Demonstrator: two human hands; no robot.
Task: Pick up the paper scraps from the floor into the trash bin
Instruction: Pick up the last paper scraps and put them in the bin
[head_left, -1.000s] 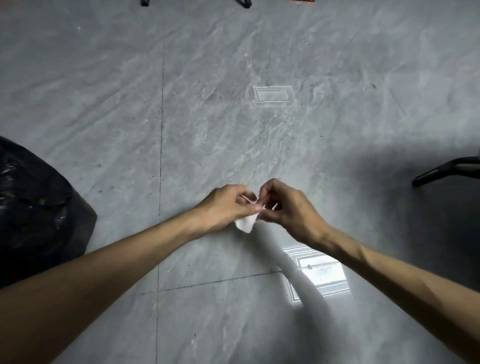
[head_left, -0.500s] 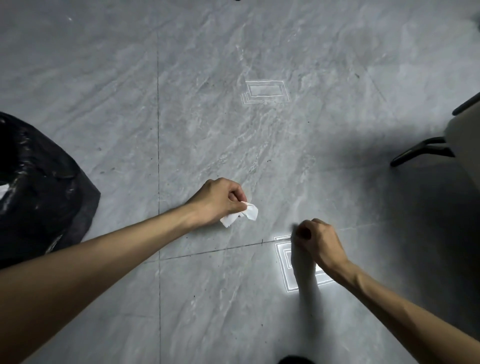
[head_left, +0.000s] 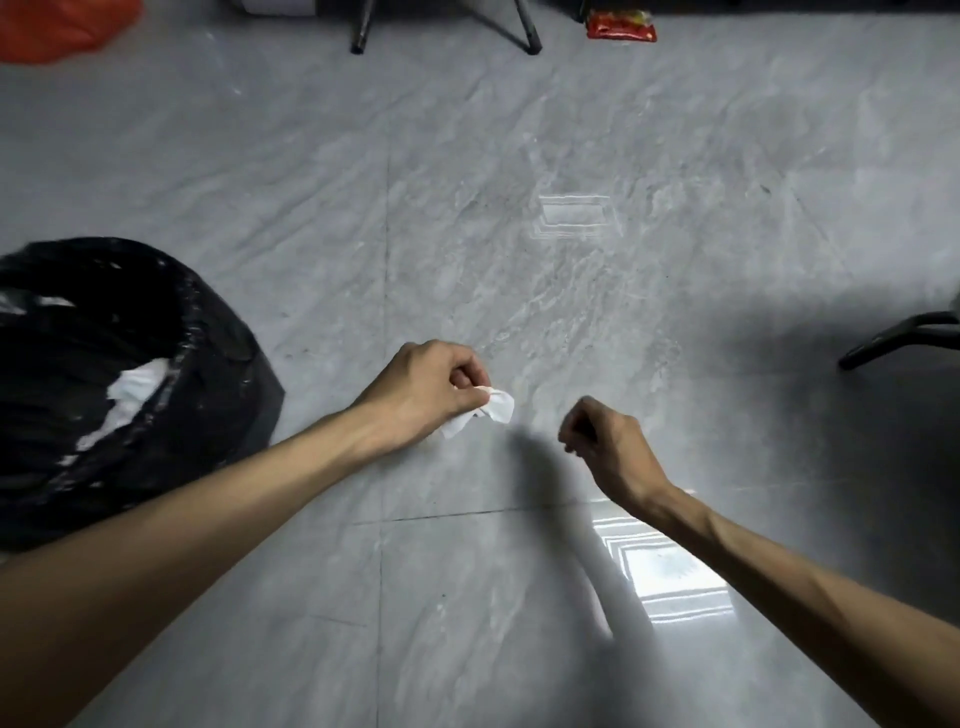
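2 bare forearms, no sleeves visible.

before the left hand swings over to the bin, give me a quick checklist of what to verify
1. Paper scrap pinched firmly in the left hand: ok, the grip is closed on one end and the rest hangs free.
2. Trash bin mouth open and facing up: ok, the black liner is spread and white paper already lies inside.
3. Path from the left hand to the bin is free: ok, only bare floor lies between them.
4. Right hand out of the way: ok, it sits apart to the right.
5. Right hand holding a scrap: cannot tell, the fingers are curled shut.
6. More scraps left on the floor: none visible nearby.
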